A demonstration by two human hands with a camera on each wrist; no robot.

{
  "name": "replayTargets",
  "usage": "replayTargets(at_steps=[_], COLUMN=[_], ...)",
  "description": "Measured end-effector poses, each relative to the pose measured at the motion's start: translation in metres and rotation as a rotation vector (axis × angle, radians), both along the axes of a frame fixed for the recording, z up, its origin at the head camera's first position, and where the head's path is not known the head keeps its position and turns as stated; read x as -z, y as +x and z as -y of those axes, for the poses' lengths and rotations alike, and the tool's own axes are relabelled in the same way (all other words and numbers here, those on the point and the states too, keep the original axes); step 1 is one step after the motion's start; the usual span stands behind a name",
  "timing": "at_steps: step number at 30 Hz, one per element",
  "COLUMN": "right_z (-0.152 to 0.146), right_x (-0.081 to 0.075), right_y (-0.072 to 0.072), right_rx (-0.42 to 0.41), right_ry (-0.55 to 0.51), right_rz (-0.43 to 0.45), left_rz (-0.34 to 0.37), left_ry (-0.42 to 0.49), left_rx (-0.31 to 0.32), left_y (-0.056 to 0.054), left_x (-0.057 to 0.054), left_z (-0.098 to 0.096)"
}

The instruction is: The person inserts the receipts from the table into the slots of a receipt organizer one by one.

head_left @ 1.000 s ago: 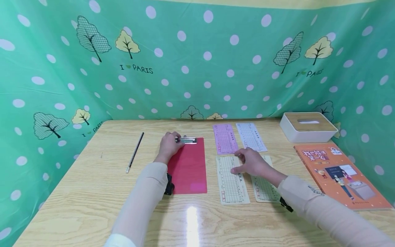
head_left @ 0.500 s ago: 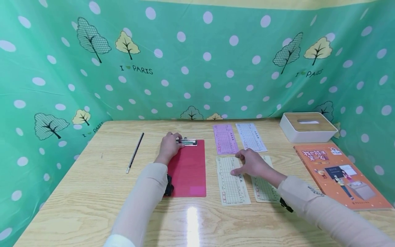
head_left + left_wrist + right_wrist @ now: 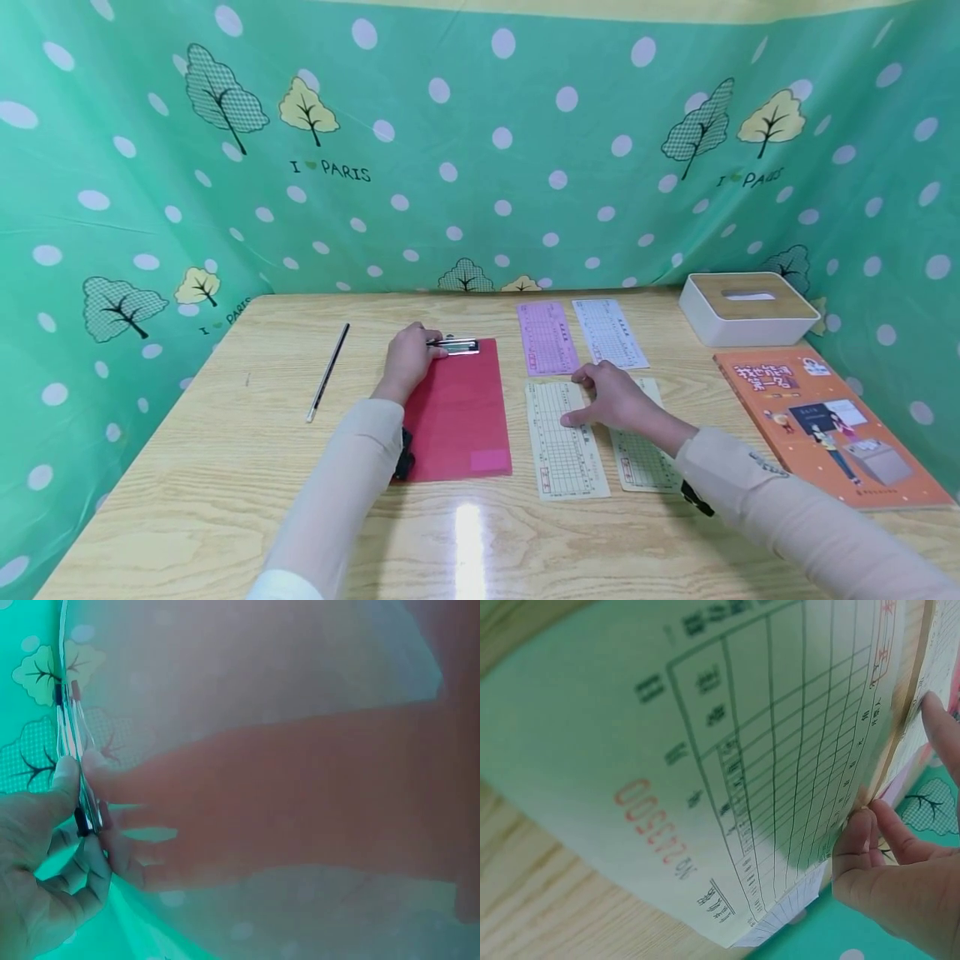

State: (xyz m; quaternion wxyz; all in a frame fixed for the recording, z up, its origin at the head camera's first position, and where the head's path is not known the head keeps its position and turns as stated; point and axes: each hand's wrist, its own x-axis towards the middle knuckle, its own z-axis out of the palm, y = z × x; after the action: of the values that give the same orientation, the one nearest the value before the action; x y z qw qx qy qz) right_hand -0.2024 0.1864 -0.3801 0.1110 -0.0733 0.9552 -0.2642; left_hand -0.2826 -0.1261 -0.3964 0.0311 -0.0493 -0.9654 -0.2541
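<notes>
Head view: the left hand is pinching the clip at the far edge of the red clipboard; the right hand is resting spread fingers on a cream slip, a narrow strip of bench running between their edges.

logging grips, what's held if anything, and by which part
The left hand pinches the red clipboard by its metal clip. Whether the right hand grips the left cream slip cannot be told.

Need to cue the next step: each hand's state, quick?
Left hand: closed, pinching the metal clip of the red clipboard.
Right hand: open, over the left cream printed form.
</notes>
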Motion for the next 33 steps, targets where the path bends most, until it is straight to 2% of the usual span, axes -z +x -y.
replayTargets(at_steps=[8, 19, 33], right_z=[0.0013, 0.0023, 0.0033], right_x=[-0.0022, -0.0038, -0.0038], right_y=[-0.0003, -0.0012, -0.0032], right_rx=[-0.001, -0.007, -0.024], right_ry=[0.009, -0.001, 0.003], right_rz=[0.006, 0.021, 0.018], left_rz=[-0.016, -0.035, 0.054], left_ry=[-0.033, -0.017, 0.018], left_rx=[0.033, 0.075, 0.068], left_y=[-0.0005, -0.0004, -0.0036], left_x=[-0.0017, -0.0011, -0.0070], left_z=[0.0039, 0.0072, 0.0065])
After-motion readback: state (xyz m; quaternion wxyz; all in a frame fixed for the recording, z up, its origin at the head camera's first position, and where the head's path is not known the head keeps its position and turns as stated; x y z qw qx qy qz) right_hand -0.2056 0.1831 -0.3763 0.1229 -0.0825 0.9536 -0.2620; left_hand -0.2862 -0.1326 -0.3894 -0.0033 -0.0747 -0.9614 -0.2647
